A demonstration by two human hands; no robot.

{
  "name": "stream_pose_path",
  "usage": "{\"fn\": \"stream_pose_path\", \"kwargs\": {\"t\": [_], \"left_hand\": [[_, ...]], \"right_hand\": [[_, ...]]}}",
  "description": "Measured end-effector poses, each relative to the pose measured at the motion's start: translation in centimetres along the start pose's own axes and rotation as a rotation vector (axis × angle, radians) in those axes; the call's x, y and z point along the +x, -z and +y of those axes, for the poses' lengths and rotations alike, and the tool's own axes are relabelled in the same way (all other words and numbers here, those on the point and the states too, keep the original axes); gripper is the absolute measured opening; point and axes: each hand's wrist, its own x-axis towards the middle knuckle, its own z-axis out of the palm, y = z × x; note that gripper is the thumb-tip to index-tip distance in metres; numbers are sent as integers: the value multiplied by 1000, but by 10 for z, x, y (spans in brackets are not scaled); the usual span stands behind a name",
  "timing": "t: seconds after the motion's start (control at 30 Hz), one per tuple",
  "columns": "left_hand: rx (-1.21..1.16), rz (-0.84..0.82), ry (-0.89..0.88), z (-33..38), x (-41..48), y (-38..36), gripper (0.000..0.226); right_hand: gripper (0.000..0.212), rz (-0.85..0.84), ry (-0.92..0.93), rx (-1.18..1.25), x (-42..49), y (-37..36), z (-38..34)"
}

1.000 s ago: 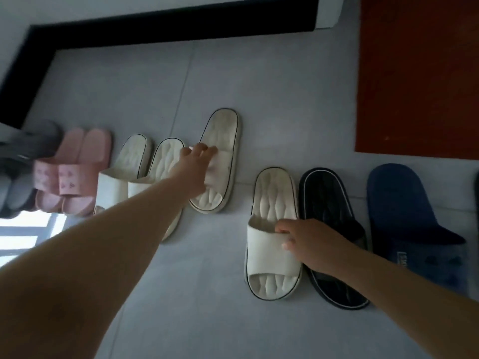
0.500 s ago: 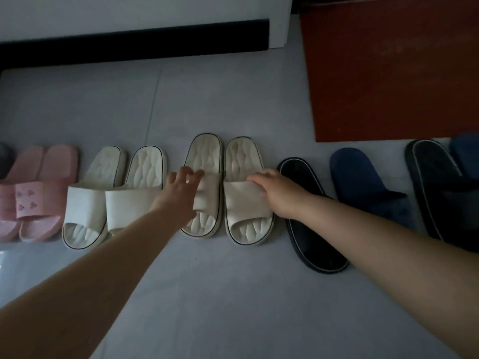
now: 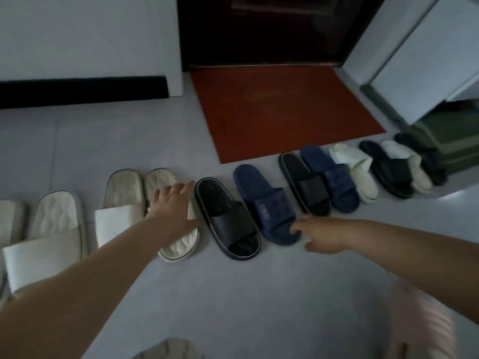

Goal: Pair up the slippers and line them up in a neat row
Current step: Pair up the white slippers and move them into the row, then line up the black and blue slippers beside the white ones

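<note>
Slippers lie in a row on the grey floor. A cream pair [image 3: 121, 203] sits left of centre. My left hand [image 3: 173, 206] rests flat on the strap of its right slipper [image 3: 178, 246], fingers spread towards a black slipper [image 3: 228, 218]. Right of that lies a navy slipper [image 3: 261, 200]. My right hand [image 3: 318, 235] is at its near end, fingertips touching its edge, gripping nothing. Further right are a second black slipper [image 3: 305, 187], a second navy one [image 3: 329, 174], then white [image 3: 355, 167] and dark [image 3: 388, 169] slippers mixed together.
Another cream pair [image 3: 57, 229] lies at the far left. A red doormat [image 3: 280, 110] lies behind the row before a dark door [image 3: 259, 29]. A white cabinet [image 3: 427, 60] and a green object [image 3: 448, 143] stand at the right. Black skirting [image 3: 77, 92] runs along the wall.
The view has swung right, showing more slippers. My right hand let go of the cream slipper and moved right to the navy one. My left hand opened on the cream pair.
</note>
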Motion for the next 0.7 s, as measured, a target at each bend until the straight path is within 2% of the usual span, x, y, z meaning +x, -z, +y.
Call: {"fn": "stream_pose_path", "kwargs": {"t": [0.07, 0.2, 0.27, 0.37, 0.47, 0.53, 0.6, 0.63, 0.7], "left_hand": [[-14, -2, -81, 19, 5, -3, 95], [18, -83, -165, 50, 20, -11, 90], [7, -175, -157, 80, 34, -18, 85], [45, -245, -142, 130, 59, -35, 78], [157, -335, 14, 172, 85, -59, 74], [174, -401, 142, 187, 101, -67, 68], [131, -414, 242, 194, 115, -67, 61], [111, -406, 275, 198, 121, -66, 60], [97, -365, 322, 213, 131, -65, 59]], "right_hand": [[44, 86, -91, 83, 4, -14, 29], [49, 295, -142, 211, 28, -31, 81], [54, 422, -131, 208, 38, -23, 112], [74, 555, -38, 139, 61, 7, 154], [85, 438, 87, 55, 98, 39, 184], [67, 282, 166, 52, 123, 56, 193], [43, 207, 255, 84, 142, 70, 197], [38, 199, 307, 104, 148, 78, 199], [45, 241, 393, 165, 153, 99, 204]]}}
